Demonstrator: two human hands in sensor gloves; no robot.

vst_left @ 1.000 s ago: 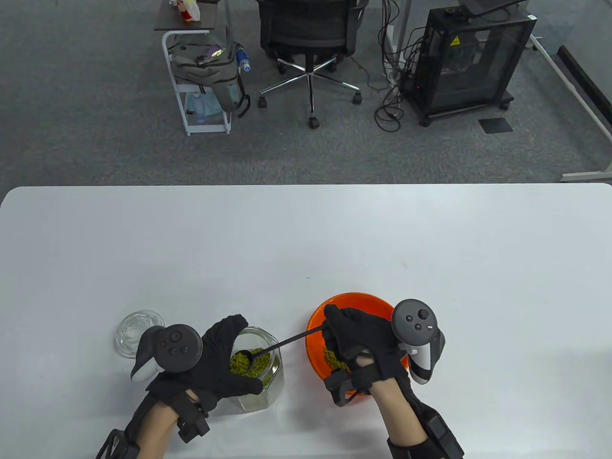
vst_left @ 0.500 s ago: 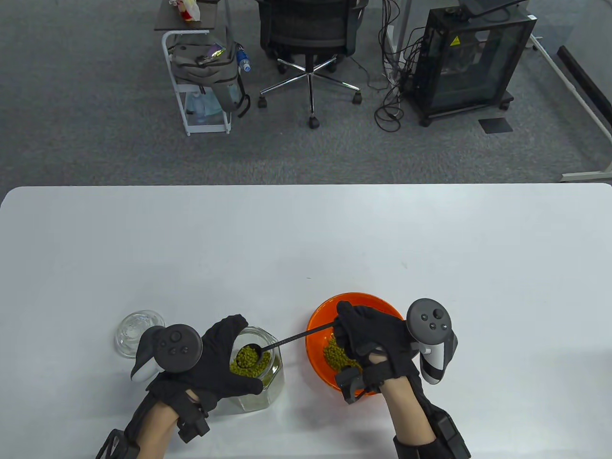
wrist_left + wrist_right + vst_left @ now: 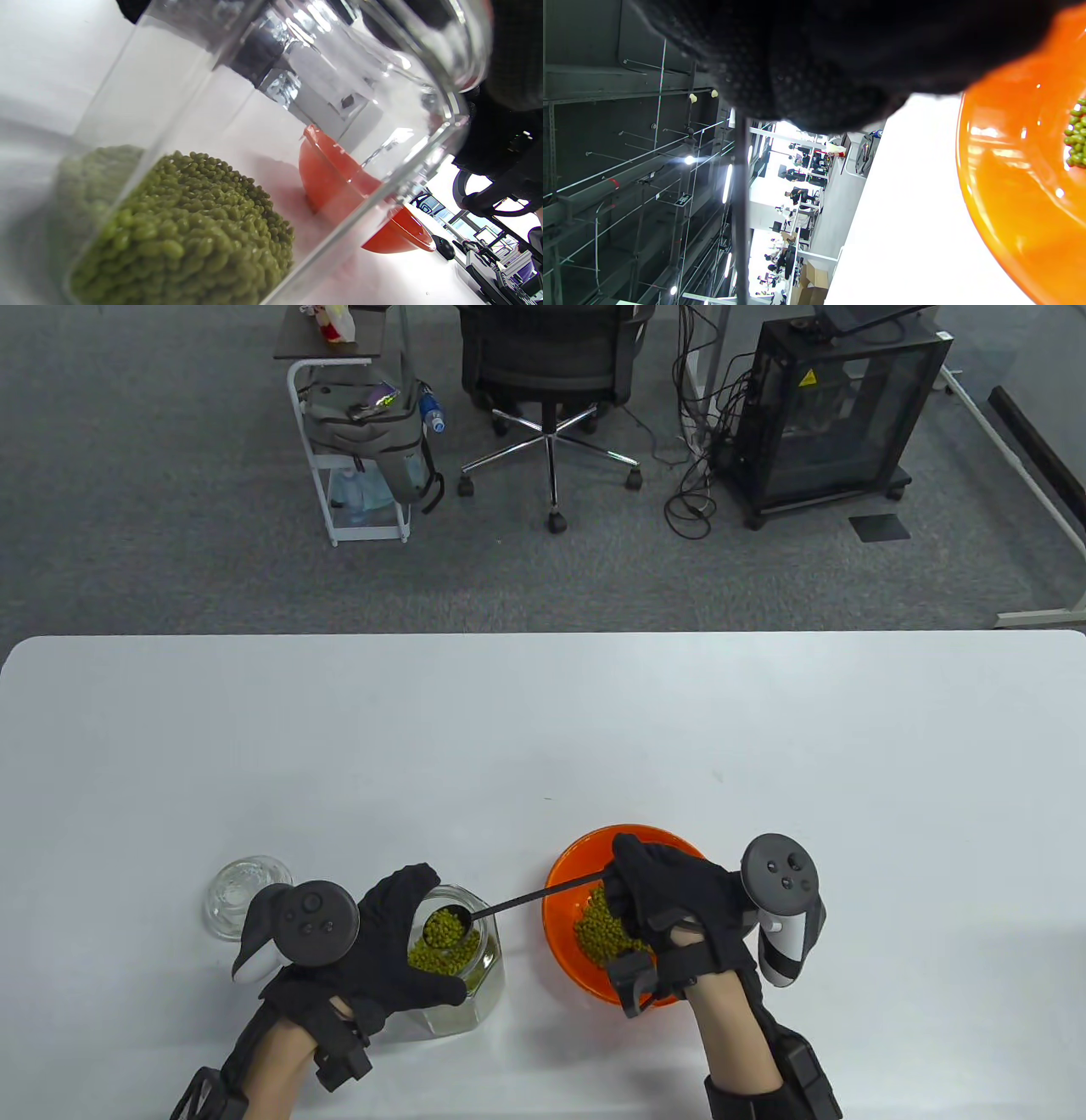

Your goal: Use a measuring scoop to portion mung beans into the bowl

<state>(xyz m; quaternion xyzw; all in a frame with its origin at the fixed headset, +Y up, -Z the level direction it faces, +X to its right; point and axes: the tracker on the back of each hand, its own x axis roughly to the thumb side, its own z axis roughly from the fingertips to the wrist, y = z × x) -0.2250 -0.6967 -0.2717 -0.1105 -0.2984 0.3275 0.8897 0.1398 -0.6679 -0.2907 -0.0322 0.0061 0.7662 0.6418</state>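
Right hand (image 3: pixel 679 899) pinching the scoop (image 3: pixel 447 926) handle, fingertips hidden; left hand (image 3: pixel 386 942) seemingly wrapped round the half-covered jar (image 3: pixel 475 984).

White table (image 3: pixel 543 712) w/ three items near front edge.
Glass lid (image 3: pixel 231 891) at left, bean jar (image 3: pixel 462 984) beside it, orange bowl (image 3: pixel 567 891) to the right.
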